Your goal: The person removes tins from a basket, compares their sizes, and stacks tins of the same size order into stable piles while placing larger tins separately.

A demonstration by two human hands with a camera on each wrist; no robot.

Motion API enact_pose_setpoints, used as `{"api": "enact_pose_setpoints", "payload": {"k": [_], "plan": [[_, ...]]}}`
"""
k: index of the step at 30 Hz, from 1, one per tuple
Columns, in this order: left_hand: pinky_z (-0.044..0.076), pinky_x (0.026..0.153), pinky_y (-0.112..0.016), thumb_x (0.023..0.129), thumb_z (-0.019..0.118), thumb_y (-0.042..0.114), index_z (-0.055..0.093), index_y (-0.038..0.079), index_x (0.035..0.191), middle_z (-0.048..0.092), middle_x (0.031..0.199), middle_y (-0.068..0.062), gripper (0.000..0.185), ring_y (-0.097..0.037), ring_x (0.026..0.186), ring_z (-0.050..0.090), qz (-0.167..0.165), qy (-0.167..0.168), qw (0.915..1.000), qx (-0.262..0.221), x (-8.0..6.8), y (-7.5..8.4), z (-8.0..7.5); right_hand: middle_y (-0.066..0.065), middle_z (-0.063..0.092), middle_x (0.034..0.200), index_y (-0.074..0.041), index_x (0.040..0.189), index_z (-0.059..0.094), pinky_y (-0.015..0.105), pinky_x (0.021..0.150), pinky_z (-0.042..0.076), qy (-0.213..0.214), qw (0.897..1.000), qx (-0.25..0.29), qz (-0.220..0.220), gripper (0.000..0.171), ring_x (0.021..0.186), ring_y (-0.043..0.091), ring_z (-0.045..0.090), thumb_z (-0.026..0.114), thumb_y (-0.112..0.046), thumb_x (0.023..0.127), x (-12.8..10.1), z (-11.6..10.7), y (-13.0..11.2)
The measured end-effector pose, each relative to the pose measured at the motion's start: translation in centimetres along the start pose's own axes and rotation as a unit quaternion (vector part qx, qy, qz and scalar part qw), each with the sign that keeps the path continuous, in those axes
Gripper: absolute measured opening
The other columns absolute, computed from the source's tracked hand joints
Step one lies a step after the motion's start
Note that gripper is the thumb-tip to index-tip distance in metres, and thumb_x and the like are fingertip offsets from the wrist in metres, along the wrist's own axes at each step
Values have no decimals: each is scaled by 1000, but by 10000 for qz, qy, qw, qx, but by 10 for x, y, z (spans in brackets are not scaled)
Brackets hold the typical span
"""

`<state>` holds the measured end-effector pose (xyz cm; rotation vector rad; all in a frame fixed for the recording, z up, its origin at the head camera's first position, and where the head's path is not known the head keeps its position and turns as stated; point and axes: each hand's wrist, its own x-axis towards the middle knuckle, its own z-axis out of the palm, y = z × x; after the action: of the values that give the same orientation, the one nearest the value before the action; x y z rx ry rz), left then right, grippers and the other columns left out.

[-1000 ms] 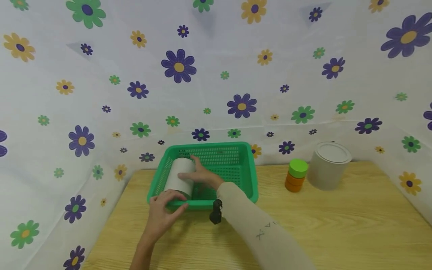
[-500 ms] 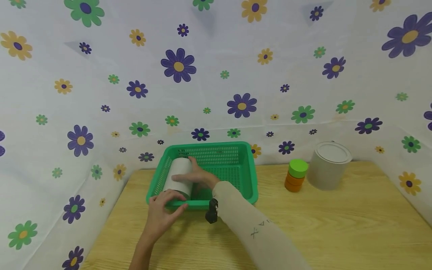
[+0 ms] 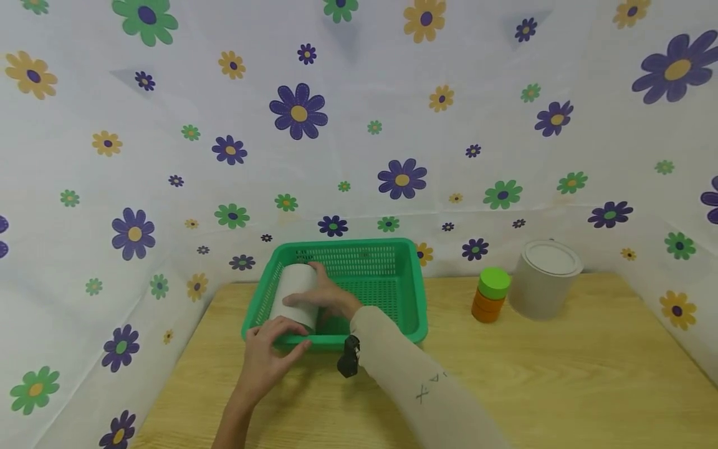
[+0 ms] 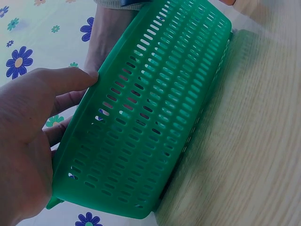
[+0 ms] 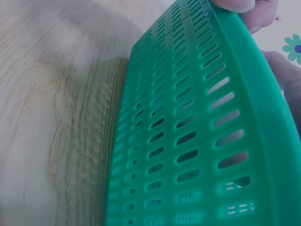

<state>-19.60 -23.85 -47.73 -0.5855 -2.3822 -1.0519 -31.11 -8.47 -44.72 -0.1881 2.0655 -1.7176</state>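
Observation:
A white cylindrical container lies on its side along the left part of a green slotted plastic basket. My right hand reaches over the basket's front and holds the container from its right side, thumb across the top. At the front left corner, my left hand grips the basket rim. The left wrist view shows that hand's thumb on the rim, with other fingers on the far side of it. Part of the container's lower end is hidden behind the left hand and the front wall.
Right of the basket stands an orange jar with a green lid. Behind and beside it is a larger whitish lidded tin. A flower-print sheet hangs behind the wooden table.
My right hand has shifted slightly left with its hold on the container, and the container has edged left a little. My left hand stays at the rim. The head view has tilted slightly.

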Motion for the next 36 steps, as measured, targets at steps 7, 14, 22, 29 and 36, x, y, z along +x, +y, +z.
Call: {"api": "enact_pose_setpoints", "payload": {"k": [7, 14, 22, 29, 36], "plan": [[23, 84, -43, 79, 88, 13, 72, 24, 93, 70, 96, 17, 24, -16, 98, 63, -22, -15, 10000, -7, 0, -1, 1, 20, 43, 139, -25, 160, 19, 64, 92, 48, 80, 9995, -180, -257, 104, 120, 39, 52, 87, -28, 82, 1, 2, 1], [24, 83, -43, 79, 88, 14, 73, 24, 93, 69, 96, 17, 24, -16, 99, 62, -39, -39, 10000, -7, 2, 0, -1, 18, 44, 139, -28, 159, 20, 62, 94, 49, 76, 9991, -136, -403, 103, 119, 38, 52, 87, -26, 82, 7, 4, 1], [24, 83, -43, 80, 88, 14, 72, 25, 93, 69, 96, 17, 23, -16, 97, 62, -54, -37, 10000, -1, 0, 0, -1, 15, 46, 138, -32, 158, 19, 56, 88, 53, 70, 9985, -144, -531, 104, 116, 34, 54, 88, -24, 81, 11, 5, 1], [24, 84, -44, 80, 87, 14, 72, 24, 93, 69, 96, 16, 22, -15, 93, 61, 9, -15, 10000, -5, 2, 2, -1, 16, 49, 134, -33, 160, 17, 48, 78, 57, 163, 9949, -199, -975, 109, 111, 32, 59, 88, -17, 78, 11, -4, -2], [23, 83, -44, 81, 87, 14, 73, 21, 93, 69, 96, 15, 20, -14, 91, 60, 40, -22, 10000, 6, 0, 0, 0, 17, 52, 133, -34, 161, 18, 49, 77, 57, 349, 9909, -519, -1193, 111, 109, 32, 60, 90, -20, 77, 1, -13, -5]]}}
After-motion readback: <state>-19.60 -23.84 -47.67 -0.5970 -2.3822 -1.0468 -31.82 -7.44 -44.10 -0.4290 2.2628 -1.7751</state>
